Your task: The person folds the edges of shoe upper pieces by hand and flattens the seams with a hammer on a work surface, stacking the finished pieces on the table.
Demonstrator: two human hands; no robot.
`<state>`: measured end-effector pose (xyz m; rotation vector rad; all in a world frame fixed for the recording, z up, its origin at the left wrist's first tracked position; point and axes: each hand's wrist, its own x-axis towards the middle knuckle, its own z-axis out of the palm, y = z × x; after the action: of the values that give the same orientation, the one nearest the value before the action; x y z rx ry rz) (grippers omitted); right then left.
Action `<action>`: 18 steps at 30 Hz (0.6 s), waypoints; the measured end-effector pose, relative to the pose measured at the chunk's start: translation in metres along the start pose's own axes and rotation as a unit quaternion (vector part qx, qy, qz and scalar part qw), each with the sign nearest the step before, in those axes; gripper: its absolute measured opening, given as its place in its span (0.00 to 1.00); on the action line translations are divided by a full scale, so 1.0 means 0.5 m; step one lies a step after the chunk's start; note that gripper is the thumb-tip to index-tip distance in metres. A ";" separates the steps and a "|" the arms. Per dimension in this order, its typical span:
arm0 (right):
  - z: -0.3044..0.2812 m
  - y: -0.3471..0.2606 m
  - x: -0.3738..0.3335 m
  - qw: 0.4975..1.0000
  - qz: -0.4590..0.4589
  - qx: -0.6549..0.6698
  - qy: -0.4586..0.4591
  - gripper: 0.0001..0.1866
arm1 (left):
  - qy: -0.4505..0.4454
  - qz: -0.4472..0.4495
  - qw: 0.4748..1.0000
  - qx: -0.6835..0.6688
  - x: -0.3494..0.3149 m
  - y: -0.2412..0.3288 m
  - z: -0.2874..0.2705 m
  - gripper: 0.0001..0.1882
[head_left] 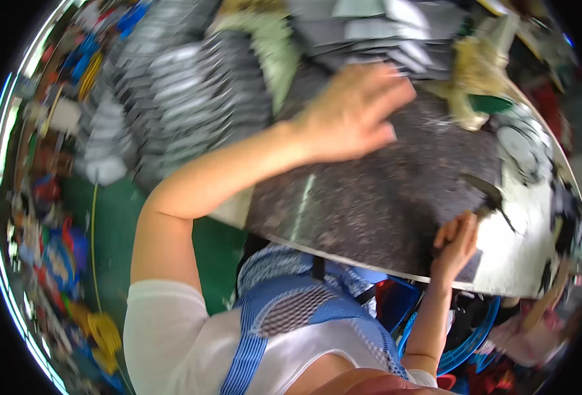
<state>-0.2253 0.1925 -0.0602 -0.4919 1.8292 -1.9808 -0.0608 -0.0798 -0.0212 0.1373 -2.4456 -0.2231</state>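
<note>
Grey pieces [376,29] are lying across the worktop [343,204].
The left hand [357,112] is hovering near them, fingers spread; the right hand [457,245] is curling, but I can't tell if it's holding anything.

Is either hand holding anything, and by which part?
The left hand holds nothing visible; whether the curled right hand holds anything cannot be told.

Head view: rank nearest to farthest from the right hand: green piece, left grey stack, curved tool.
1. Curved tool: just beyond the right hand.
2. Green piece: farther up, right side.
3. Left grey stack: upper left.
</note>
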 end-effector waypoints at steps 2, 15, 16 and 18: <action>-0.009 -0.007 -0.013 1.000 -0.004 -0.013 0.029 0.15 | -0.064 0.030 0.997 -0.036 -0.120 0.096 -0.049 0.36; 0.022 -0.010 -0.004 0.999 0.014 -0.029 0.020 0.13 | -0.014 -0.321 0.910 0.261 -0.413 0.105 -0.283 0.21; 0.021 -0.010 -0.004 0.999 0.014 -0.025 0.027 0.12 | -0.019 -0.361 0.903 0.234 -0.408 0.106 -0.284 0.18; 0.019 -0.009 -0.006 0.999 0.007 -0.029 0.023 0.12 | -0.018 -0.412 0.898 0.152 -0.406 0.111 -0.287 0.15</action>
<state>-0.2181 0.1864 -0.0551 -0.4533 1.9178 -1.9490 0.1846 -0.0118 -0.0267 1.3205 -2.2971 -0.1999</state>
